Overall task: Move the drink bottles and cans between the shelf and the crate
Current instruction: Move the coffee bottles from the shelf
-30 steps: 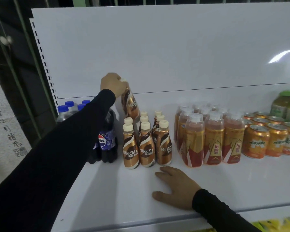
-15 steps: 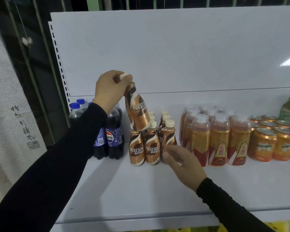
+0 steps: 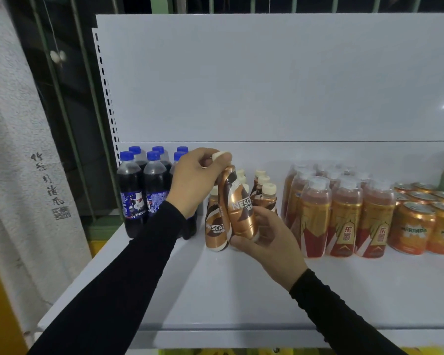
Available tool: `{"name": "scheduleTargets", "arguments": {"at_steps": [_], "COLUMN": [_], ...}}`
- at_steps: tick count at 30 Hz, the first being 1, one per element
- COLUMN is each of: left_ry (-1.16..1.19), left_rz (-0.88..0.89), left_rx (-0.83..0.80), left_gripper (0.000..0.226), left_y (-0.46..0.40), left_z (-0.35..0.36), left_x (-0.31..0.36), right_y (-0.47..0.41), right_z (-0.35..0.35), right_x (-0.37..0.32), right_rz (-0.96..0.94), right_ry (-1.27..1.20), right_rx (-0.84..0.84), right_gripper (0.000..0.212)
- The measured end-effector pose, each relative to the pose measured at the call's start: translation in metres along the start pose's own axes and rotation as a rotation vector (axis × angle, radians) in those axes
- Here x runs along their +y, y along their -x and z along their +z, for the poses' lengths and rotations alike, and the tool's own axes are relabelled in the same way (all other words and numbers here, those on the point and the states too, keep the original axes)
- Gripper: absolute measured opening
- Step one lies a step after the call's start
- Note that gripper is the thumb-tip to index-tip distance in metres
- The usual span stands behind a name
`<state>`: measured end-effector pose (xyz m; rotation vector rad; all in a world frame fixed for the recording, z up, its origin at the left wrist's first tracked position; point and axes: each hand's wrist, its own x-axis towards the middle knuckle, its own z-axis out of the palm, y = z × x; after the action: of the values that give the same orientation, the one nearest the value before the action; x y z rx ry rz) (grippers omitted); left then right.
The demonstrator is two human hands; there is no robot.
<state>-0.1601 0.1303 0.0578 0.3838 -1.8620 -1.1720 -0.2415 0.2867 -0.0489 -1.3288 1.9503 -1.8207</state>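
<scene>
Holding 1 Nescafé bottle (image 3: 240, 201) tilted above its group, I have my left hand (image 3: 192, 180) pinching it at the cream cap while my right hand (image 3: 267, 242) curls around its base; both hands grip this same bottle, which hangs clear of the shelf (image 3: 215, 298) in front of the standing coffee bottles (image 3: 263, 190); I judge the step to be a handover from left to right, or a steadying before the bottle goes down; the crate is out of view, so the direction cannot be told. Next I would need the right hand's grip secure before the left lets go. Pepsi bottles (image 3: 141, 193) stand close on the left, red-labelled bottles (image 3: 344, 216) close on the right, Mirinda cans (image 3: 413, 226) beyond; open room lies toward the bare front edge.
</scene>
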Motion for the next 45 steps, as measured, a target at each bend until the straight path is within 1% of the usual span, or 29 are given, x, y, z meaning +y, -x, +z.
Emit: {"name": "scheduleTargets", "arguments": {"at_steps": [2,4,8,9,11,13,14,16,17,18,20,22,24,27,30,32,34,37,40,42,45], "left_ry": [0.025,0.093,0.345,0.387,0.432,0.461,0.467,0.451,0.435,0.426,0.429,0.427,0.434,0.481,0.515,0.492,0.485,0.528,0.541,0.542,0.539], "left_rz": [0.016,-0.013,-0.149,-0.17,-0.201,-0.228,-0.236,-0.24,-0.241,-0.242,-0.247,-0.263,-0.28,-0.33,-0.366,-0.363,-0.359,-0.366,-0.384,-0.395,-0.396], "left_rx": [-0.017,-0.087,-0.257,-0.273,-0.256,-0.217,-0.203,-0.172,-0.155,-0.135,-0.11,-0.1,-0.114,-0.207,-0.236,-0.215,-0.167,-0.075,-0.035,-0.04,-0.104], "left_gripper": [0.031,0.03,0.035,0.035,0.033,0.031,0.032,0.036,0.035,0.031,0.025,0.025,0.025,0.028,0.028,0.026,0.019,0.015,0.018,0.02,0.018], "left_y": [0.004,0.011,0.023,0.026,0.03,0.032,0.033,0.035,0.035,0.035,0.037,0.037,0.037,0.037,0.038,0.038,0.039,0.038,0.039,0.04,0.04], "left_z": [-0.001,-0.003,-0.006,-0.006,-0.003,-0.001,0.0,0.001,0.002,0.002,0.005,0.007,0.006,0.005,0.005,0.005,0.005,0.007,0.011,0.012,0.01], "left_x": [-0.001,-0.002,-0.012,-0.014,-0.017,-0.019,-0.02,-0.021,-0.021,-0.021,-0.021,-0.022,-0.023,-0.023,-0.024,-0.025,-0.025,-0.025,-0.026,-0.026,-0.024], "right_y": [0.001,0.0,0.001,0.001,0.002,0.002,0.002,0.002,0.002,0.002,0.003,0.002,0.003,0.005,0.004,0.003,0.003,0.003,0.003,0.003,0.003], "right_z": [0.0,-0.002,-0.007,-0.008,-0.009,-0.009,-0.009,-0.008,-0.007,-0.006,-0.005,-0.006,-0.008,-0.011,-0.013,-0.013,-0.012,-0.008,-0.003,-0.002,-0.006], "right_x": [0.002,0.005,0.009,0.01,0.011,0.012,0.012,0.01,0.009,0.01,0.011,0.013,0.015,0.015,0.014,0.013,0.013,0.011,0.007,0.01,0.017], "right_rz": [0.021,0.038,0.089,0.11,0.133,0.154,0.143,0.082,0.059,0.05,0.05,0.081,0.111,0.131,0.156,0.184,0.176,0.121,0.112,0.102,0.127], "right_ry": [-0.055,-0.155,-0.421,-0.465,-0.498,-0.461,-0.376,-0.121,-0.028,0.011,0.005,-0.041,-0.137,-0.276,-0.37,-0.357,-0.272,-0.078,0.026,0.01,-0.15], "right_rx": [-0.003,-0.042,-0.222,-0.259,-0.303,-0.308,-0.296,-0.262,-0.236,-0.206,-0.157,-0.148,-0.183,-0.254,-0.353,-0.377,-0.348,-0.289,-0.217,-0.17,-0.184], "right_gripper": [0.074,0.081,0.087,0.089,0.091,0.089,0.087,0.08,0.076,0.072,0.067,0.068,0.068,0.069,0.078,0.084,0.086,0.075,0.066,0.07,0.072]}}
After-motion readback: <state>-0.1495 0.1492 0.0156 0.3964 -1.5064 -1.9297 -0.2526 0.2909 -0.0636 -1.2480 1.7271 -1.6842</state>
